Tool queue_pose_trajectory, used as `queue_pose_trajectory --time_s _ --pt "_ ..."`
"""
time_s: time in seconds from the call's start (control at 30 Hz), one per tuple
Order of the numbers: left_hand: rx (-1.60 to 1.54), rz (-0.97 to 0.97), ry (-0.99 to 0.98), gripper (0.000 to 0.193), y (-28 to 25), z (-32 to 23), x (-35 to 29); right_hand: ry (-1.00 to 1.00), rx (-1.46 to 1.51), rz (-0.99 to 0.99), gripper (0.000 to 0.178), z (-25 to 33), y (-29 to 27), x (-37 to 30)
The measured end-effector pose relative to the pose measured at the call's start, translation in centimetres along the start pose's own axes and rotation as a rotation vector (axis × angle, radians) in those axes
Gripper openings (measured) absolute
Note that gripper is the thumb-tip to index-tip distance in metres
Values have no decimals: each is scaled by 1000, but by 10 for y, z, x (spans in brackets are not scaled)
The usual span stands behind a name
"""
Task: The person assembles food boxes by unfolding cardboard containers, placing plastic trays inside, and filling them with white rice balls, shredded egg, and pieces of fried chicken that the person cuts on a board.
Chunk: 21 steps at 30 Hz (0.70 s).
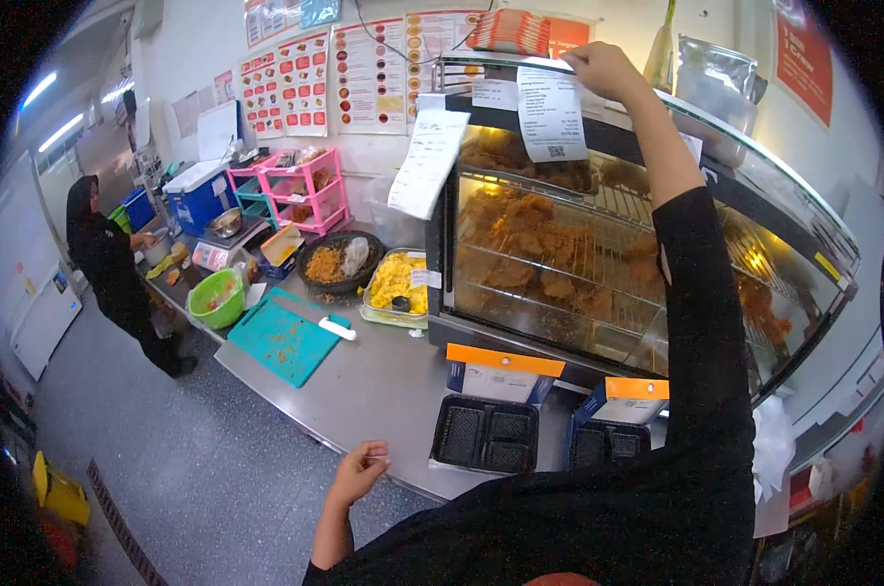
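My right hand (598,70) is raised to the top edge of a glass-fronted food warmer (442,322), its fingers pinched at the upper corner of a long printed receipt (551,122). The receipt hangs over the glass. Fried chicken pieces (510,230) lie on wire racks behind it. My left hand (361,471) is low, by the front edge of the steel counter (364,391), fingers loosely bent with nothing visible in them. To its right, a black compartment tray (485,434) sits in an open box, and a second black tray (610,444) is partly covered by my right sleeve.
A handwritten slip (429,161) hangs at the warmer's left corner. Along the counter are a teal cutting board (284,337) with a white-handled tool (337,328), a yellow food tray (398,283), a dark round pan (339,262) and a green basket (215,298). A person in black (105,259) stands far left.
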<state>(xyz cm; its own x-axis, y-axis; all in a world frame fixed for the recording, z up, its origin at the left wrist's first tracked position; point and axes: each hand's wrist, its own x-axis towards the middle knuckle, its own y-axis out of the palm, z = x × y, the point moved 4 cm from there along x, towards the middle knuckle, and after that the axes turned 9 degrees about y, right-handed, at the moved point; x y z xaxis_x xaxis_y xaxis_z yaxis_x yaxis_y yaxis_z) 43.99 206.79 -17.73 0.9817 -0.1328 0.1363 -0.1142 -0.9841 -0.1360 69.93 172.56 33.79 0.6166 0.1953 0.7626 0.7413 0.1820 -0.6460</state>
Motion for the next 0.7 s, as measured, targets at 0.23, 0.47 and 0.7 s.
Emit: queue_pose_trajectory --time_s 0.23,0.47,0.7 --pt "-1 -213 -72 31 9 -3 -47 78 576 -694 29 40 -50 -85" --pt "153 -70 -258 41 35 11 -89 -165 1770 -979 25 132 -44 -286" --pt "177 127 -539 51 7 52 -125 -221 1436 -215 19 272 38 -320"
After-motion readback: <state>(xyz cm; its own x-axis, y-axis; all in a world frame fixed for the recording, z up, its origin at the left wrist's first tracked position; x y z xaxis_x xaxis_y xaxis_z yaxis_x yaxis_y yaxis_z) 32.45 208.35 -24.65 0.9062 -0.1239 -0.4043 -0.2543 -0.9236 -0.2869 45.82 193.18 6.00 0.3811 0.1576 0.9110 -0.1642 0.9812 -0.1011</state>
